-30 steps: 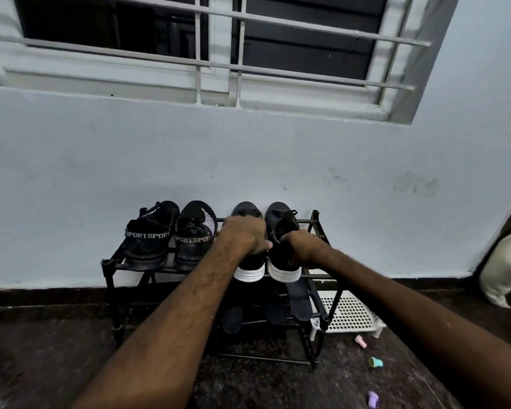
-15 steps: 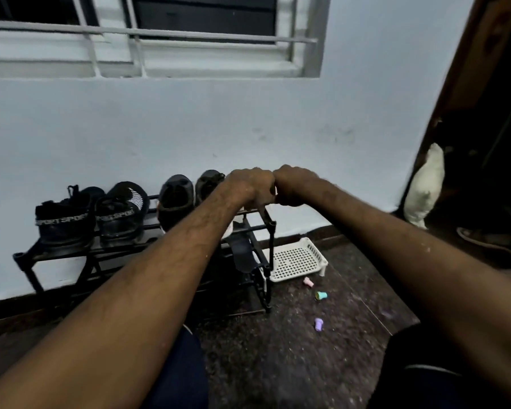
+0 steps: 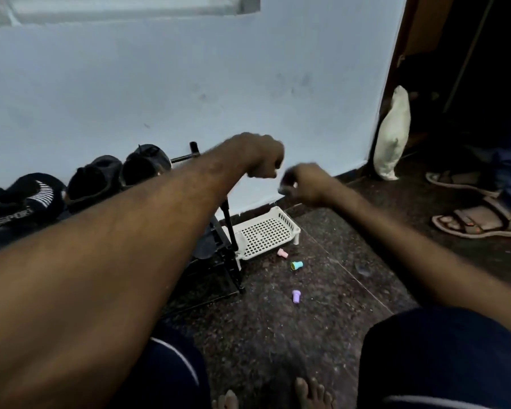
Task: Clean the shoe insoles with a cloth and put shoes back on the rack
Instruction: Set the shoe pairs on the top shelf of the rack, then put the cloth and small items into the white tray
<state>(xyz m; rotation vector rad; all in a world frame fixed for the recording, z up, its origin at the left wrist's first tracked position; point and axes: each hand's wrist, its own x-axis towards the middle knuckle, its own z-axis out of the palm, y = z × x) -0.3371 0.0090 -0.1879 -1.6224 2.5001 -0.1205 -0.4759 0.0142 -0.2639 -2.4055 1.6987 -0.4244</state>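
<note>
Your left hand (image 3: pixel 264 159) is curled into a fist in the air with nothing in it, and your right hand (image 3: pixel 303 184) hangs just beside it, fingers bent, too blurred to tell whether it holds anything. The shoes (image 3: pixel 98 178) sit in a row on the top shelf of the black rack (image 3: pixel 194 150) against the wall, left of both hands. A white basket (image 3: pixel 292 224) lies on the floor beside the rack.
</note>
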